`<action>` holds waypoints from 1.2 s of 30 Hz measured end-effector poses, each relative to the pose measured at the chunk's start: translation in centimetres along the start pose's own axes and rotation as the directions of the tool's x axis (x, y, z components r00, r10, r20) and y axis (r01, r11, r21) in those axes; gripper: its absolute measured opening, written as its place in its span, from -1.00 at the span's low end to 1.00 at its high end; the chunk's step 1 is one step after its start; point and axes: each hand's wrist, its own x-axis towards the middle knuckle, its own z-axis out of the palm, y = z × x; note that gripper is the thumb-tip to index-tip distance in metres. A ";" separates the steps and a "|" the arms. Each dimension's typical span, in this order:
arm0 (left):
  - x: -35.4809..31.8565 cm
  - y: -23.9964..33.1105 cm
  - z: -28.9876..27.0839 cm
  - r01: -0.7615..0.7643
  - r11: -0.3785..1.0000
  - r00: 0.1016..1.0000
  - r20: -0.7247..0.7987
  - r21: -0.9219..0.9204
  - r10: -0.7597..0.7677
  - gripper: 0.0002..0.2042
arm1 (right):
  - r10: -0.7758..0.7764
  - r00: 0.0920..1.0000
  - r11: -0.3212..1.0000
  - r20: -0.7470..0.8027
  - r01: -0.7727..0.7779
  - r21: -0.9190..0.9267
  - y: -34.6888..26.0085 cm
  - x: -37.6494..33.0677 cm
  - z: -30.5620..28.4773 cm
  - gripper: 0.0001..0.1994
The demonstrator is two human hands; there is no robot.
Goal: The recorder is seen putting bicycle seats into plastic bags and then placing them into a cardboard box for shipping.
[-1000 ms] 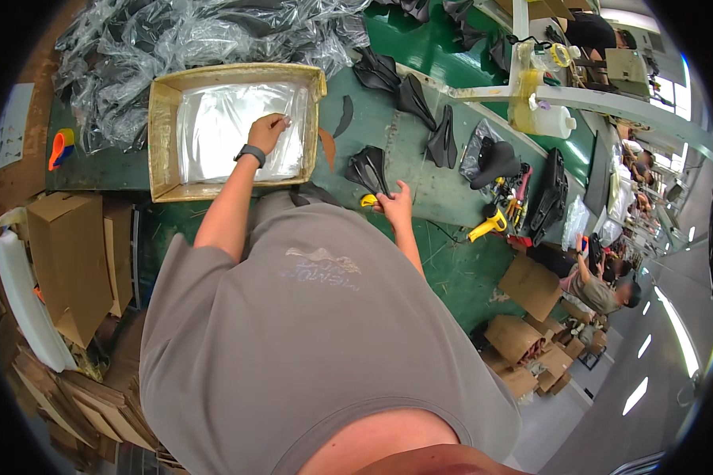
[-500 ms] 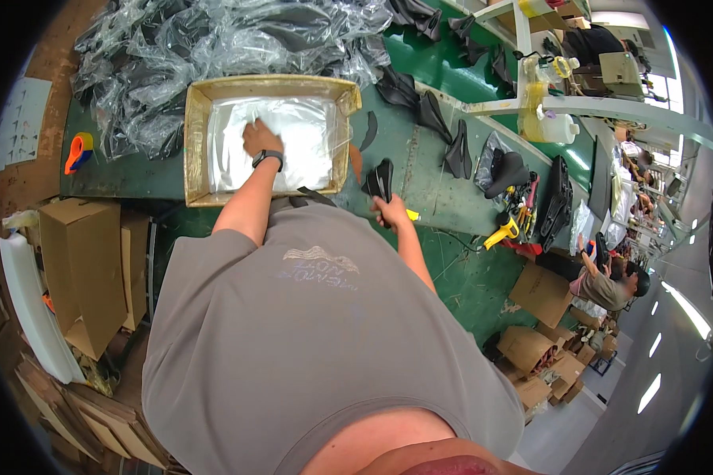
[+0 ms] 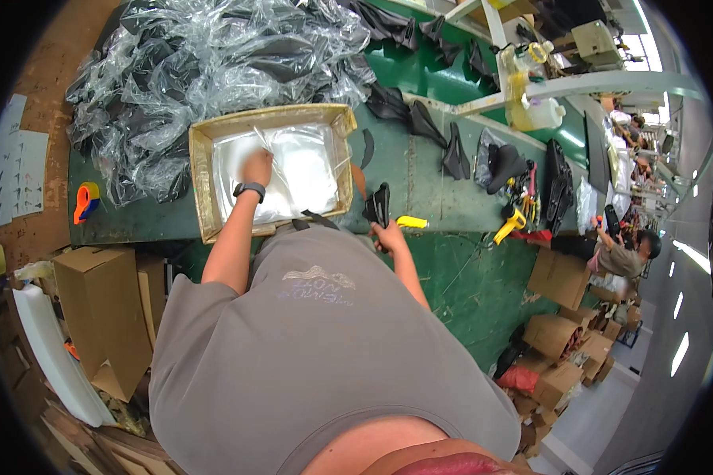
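Head view: left hand curls over clear bags in a box, its grip unclear; lettering marks the shirt; a saddle, long axis pointing bodyward-outward, fills the right hand beside the table.

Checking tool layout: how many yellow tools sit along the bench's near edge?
2: a yellow tool just right of the right hand, and a yellow pistol-shaped tool further right, beside a tool cluster. More may hide there.

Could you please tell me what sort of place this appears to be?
This looks like a bicycle-saddle workshop or factory: black saddles lie along the green workbench, with a heap of clear plastic wrapping and cardboard boxes nearby.
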 end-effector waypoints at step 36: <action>-8.8 11.5 -10.4 0.217 0.457 0.872 0.382 -0.863 0.307 -0.84 | -0.737 0.534 0.466 0.415 -0.044 0.884 -19.9 -11.5 -0.9 -0.52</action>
